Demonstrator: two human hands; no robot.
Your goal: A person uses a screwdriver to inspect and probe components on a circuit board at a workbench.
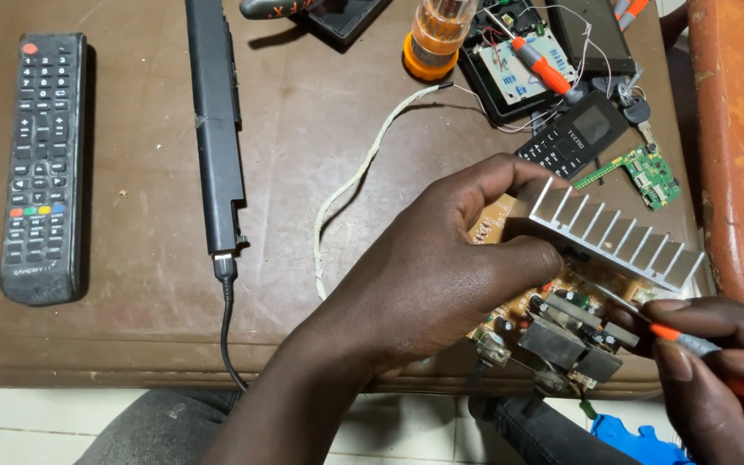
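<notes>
Brown and scuffed, the wooden table top (131,301) fills most of the view. Along its left side a long black bar-shaped battery pack (215,129) is laid, a dark cable running off its lower end over the table edge. Further left, a black remote control (43,168) with a red button at its top and a row of coloured keys is seen lying flat. Now to the middle: a tan circuit board with a finned aluminium heat sink (613,237) is held up over the near table edge, well to the right. It is gripped by the left hand (428,275), thumb and fingers closed around the heat sink's left end. From the lower right the right hand (716,370) is brought in, pinched tight around an orange-and-grey screwdriver (682,340), its thin shaft laid against the board. Behind, a small black keypad phone (574,133) and a little green circuit board (643,172) are seen just beside each other.
</notes>
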